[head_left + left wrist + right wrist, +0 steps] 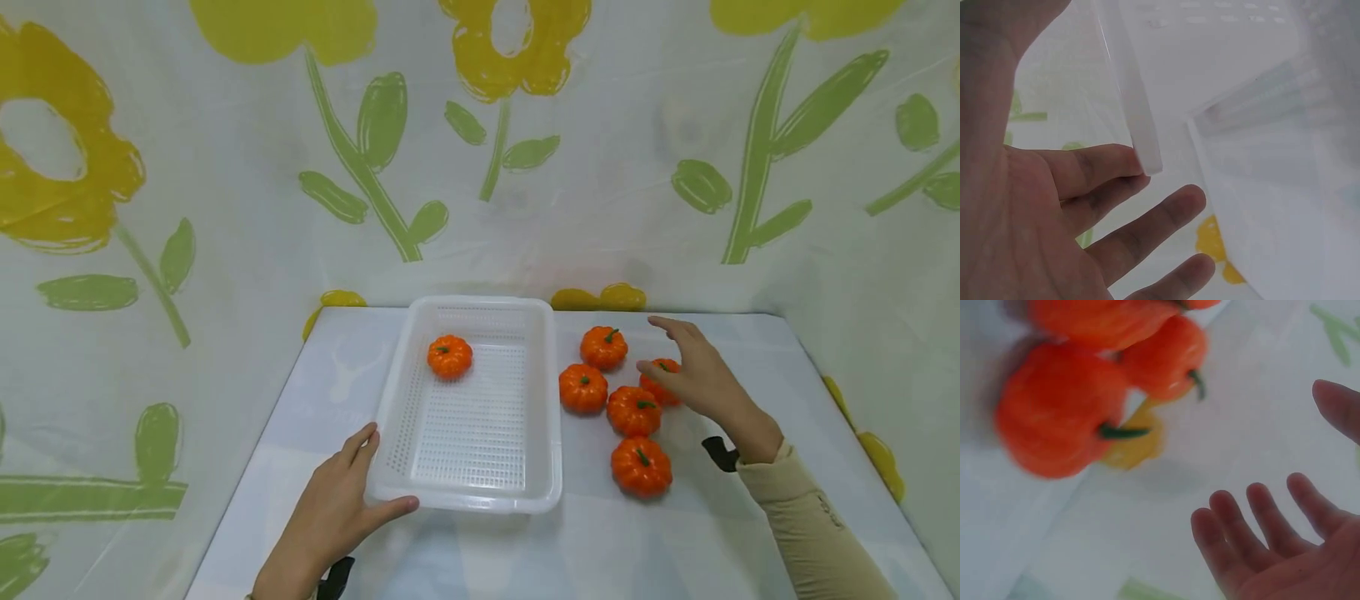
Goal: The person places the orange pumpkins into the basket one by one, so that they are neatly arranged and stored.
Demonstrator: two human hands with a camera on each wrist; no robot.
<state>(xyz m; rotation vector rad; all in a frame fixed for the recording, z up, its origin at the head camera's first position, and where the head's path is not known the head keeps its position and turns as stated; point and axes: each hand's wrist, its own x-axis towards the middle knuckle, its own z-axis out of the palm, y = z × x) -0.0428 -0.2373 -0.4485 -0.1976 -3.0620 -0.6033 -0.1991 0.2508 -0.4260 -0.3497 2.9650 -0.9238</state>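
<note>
A white perforated plastic basket (468, 408) sits on the table, with one small orange pumpkin (450, 357) inside toward its far left. My left hand (333, 500) is at the basket's near left corner, its fingers and thumb spread; in the left wrist view, fingertips (1125, 159) touch the rim (1138, 125). Several more pumpkins (634, 411) lie to the right of the basket. Over the rightmost pumpkin (666, 377), partly covering it, hovers my right hand (701, 375) with thumb and fingers apart. Nothing is between them in the right wrist view, where pumpkins (1063, 412) appear beside the hand.
The white table (720, 517) has its far edge against a light cloth backdrop (600, 183) printed with yellow flowers and green leaves. The cloth also rises along the left and right sides. A black strap part (720, 454) shows at the right wrist.
</note>
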